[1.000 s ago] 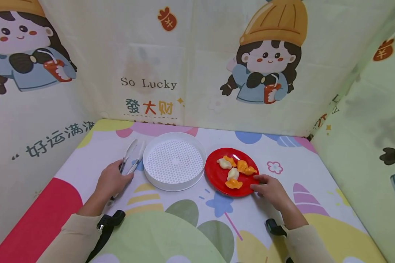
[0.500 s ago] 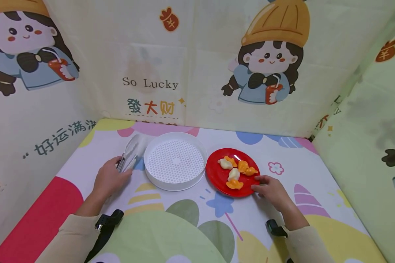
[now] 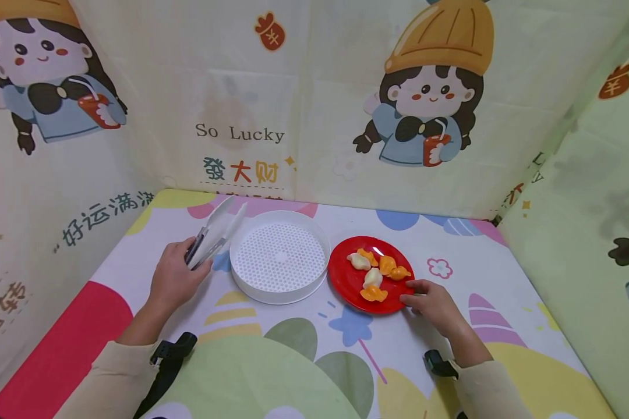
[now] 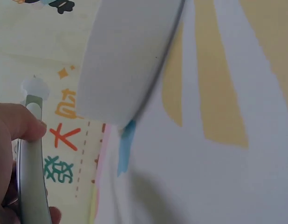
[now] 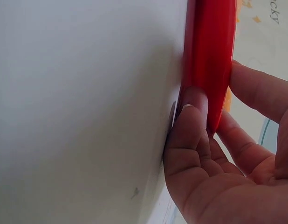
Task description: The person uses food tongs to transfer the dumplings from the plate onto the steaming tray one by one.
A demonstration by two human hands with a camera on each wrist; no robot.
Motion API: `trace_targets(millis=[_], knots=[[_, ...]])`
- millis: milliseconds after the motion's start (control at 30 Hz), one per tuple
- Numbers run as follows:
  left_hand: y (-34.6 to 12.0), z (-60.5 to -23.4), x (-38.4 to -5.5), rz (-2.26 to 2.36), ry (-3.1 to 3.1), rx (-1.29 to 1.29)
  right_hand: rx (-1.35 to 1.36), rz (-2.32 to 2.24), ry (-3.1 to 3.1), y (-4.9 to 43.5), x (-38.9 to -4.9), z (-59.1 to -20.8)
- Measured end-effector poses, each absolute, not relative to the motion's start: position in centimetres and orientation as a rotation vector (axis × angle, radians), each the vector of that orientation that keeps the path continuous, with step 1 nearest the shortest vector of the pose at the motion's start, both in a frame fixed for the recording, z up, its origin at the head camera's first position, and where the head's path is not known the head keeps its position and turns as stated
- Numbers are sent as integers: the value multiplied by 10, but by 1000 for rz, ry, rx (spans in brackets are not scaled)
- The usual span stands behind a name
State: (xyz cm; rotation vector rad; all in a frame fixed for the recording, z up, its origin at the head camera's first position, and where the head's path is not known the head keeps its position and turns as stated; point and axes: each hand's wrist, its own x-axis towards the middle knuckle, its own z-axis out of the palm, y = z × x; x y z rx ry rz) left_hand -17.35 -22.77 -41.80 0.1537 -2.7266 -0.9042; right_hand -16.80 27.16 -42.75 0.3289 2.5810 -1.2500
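Note:
My left hand (image 3: 173, 282) holds a pair of tongs (image 3: 220, 238) with their two arms apart, raised left of a round white steamer tray (image 3: 278, 256) with a perforated bottom. In the left wrist view the thumb (image 4: 27, 126) lies on one tong arm (image 4: 32, 177). To the tray's right sits a red plate (image 3: 343, 285) carrying several dumplings, some white (image 3: 372, 278), some orange (image 3: 373, 293). My right hand (image 3: 432, 305) grips the plate's right rim. Up close in the right wrist view, its fingers (image 5: 183, 154) reach under the red rim (image 5: 211, 60) while the thumb is above.
A patterned cloth (image 3: 314, 337) covers the table. Behind it hangs a printed cream backdrop (image 3: 325, 105), which also closes in both sides. Dark straps with small devices (image 3: 175, 349) sit at both wrists.
The tongs have risen off the table and now tilt up, their tips moving up and slightly right in view. My right hand and the plate have stayed put.

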Motion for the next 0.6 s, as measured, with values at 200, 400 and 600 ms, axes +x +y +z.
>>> trace_targets(millis=[200,400,600], knots=[[-225,-410,-171,-944,-2715,65,328,-1245,2582,271,-168,-426],[-217,-402,-170,-918,-2662,-55,322,-1240,2584,271,-167,-424],[-207,-396,-170,-898,-2631,-226,323,-1233,2578,273,-168,-424]])
